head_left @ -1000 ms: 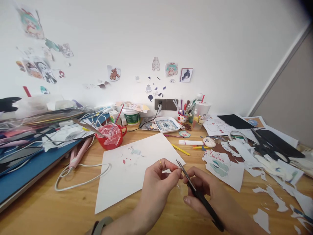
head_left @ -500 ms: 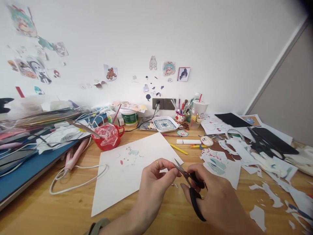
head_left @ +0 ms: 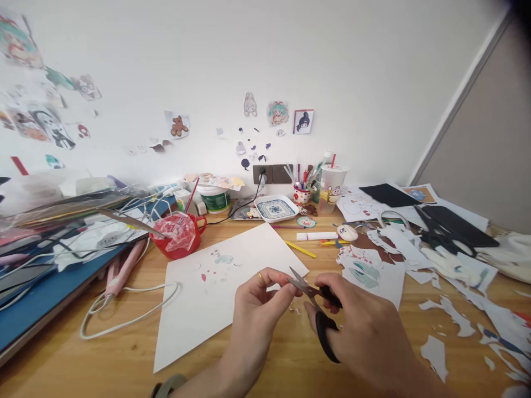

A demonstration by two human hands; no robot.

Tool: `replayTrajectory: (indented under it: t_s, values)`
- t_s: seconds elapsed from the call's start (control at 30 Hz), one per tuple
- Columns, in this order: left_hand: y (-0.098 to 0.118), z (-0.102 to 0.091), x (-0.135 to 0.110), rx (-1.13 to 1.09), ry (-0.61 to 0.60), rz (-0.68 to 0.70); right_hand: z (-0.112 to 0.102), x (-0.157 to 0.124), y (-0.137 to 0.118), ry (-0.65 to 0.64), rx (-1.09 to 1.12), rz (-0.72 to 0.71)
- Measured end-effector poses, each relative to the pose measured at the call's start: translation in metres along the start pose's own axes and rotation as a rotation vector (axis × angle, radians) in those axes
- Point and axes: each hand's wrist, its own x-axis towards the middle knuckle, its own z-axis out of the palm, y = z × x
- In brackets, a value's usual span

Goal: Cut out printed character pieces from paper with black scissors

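My right hand [head_left: 363,323] grips a pair of black-handled scissors [head_left: 324,334], thumb and fingers in the loops, with the blades parted a little. My left hand [head_left: 263,315] has thumb and fingertips pinched together right at the blade tips. What lies in that pinch is too small and hidden to make out. Behind and left of my hands lies a white paper sheet [head_left: 182,326] with several tiny coloured cut-outs on it. Beyond my right hand is a cut printed sheet [head_left: 388,276] with pale green and red shapes.
Paper scraps [head_left: 435,356] litter the right side, near a larger pair of black scissors [head_left: 440,235]. A red mug [head_left: 176,254], a patterned plate [head_left: 265,215], a lidded cup [head_left: 332,188] and a marker [head_left: 317,236] stand or lie farther back. A white cable [head_left: 128,330] loops at left.
The view has shifted slightly, so the scene sits a little farther left. The scissors have turned somewhat and their blades are wider apart at my left fingertips.
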Motion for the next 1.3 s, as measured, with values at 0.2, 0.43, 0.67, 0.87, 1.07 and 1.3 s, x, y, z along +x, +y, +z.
replayTrajectory:
  t_s: [0.2,0.43,0.67,0.87,1.07,1.3]
  values:
    - [-0.0013,-0.0005,-0.0021,-0.014,-0.002,0.004,-0.0004,0.0005,-0.0004,0.014,-0.009,-0.012]
    - [-0.0031,-0.0009,-0.0010,-0.056,-0.010,0.004,-0.0006,-0.0012,-0.0002,0.028,-0.006,-0.026]
    - [-0.0033,-0.0003,-0.0008,-0.073,-0.004,0.002,-0.0004,-0.0010,0.0002,0.016,-0.001,-0.028]
    - [-0.0033,0.0004,-0.0011,-0.060,0.009,0.004,-0.0005,-0.0001,-0.0004,0.030,-0.013,-0.043]
    - [-0.0039,0.0006,-0.0019,-0.064,0.004,-0.007,-0.0006,-0.0014,0.0000,0.035,-0.019,-0.046]
    - [-0.0038,-0.0001,-0.0010,-0.082,-0.009,-0.012,0.0006,0.0000,0.0007,0.025,-0.011,-0.044]
